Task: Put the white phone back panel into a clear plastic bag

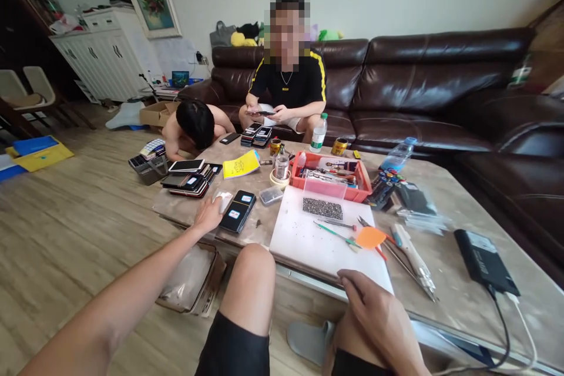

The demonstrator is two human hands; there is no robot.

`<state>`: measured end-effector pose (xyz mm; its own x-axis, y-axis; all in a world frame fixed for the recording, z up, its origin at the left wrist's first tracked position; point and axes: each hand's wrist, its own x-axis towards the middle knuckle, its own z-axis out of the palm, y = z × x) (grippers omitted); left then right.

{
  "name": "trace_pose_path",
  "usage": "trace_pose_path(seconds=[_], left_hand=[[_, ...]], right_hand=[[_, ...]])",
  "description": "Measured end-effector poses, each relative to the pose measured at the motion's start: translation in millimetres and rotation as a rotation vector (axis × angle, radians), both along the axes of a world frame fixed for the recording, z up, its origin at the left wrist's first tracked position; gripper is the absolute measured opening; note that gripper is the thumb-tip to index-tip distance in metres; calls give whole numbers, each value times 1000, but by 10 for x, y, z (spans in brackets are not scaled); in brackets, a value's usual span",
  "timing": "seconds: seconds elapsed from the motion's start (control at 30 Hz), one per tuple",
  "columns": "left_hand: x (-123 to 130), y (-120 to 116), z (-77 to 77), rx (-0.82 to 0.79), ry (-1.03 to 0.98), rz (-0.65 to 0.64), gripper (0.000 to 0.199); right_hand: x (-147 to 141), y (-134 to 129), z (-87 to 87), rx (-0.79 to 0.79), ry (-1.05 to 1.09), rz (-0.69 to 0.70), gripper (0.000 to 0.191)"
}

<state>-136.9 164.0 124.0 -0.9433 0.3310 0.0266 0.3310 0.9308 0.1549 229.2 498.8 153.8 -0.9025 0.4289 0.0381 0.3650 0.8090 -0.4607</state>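
Note:
My left hand (208, 213) reaches to the table's near left part, its fingers closed on a small whitish packet (224, 200). Just right of it lies a stack of black phones (238, 211) with white labels. My right hand (379, 311) is above my right knee, near the table's front edge, with thumb and fingers pressed together; whether anything is between them is hidden. Beyond it a white board (299, 241) bears a tray of small screws (322, 208), a screwdriver (337, 224), green tweezers (337, 234) and an orange pick (371, 237).
A red tool box (365, 187) stands behind the board. More phones (187, 181) are piled at the left, near a yellow booklet (241, 164). Bottles, a white electric tool (412, 255) and a black power bank (487, 264) with cables are also there. Two people sit or crouch opposite.

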Motion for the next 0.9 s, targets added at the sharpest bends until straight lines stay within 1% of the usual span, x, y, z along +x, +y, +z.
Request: trace_pose_path(seconds=[0.17, 0.3, 0.47, 0.63, 0.9], left_hand=[[25, -20, -78, 2, 42, -14, 46], [91, -60, -157, 35, 77, -30, 48], [143, -94, -259, 70, 88, -15, 53], [151, -75, -311, 102, 113, -1, 56], [210, -10, -355, 108, 103, 37, 55]], right_hand=[[0, 6, 3, -22, -58, 20, 36], [8, 24, -14, 10, -59, 11, 37], [31, 68, -96, 7, -22, 34, 35], [39, 142, -174, 4, -41, 28, 35], [28, 96, -110, 8, -84, 26, 40]])
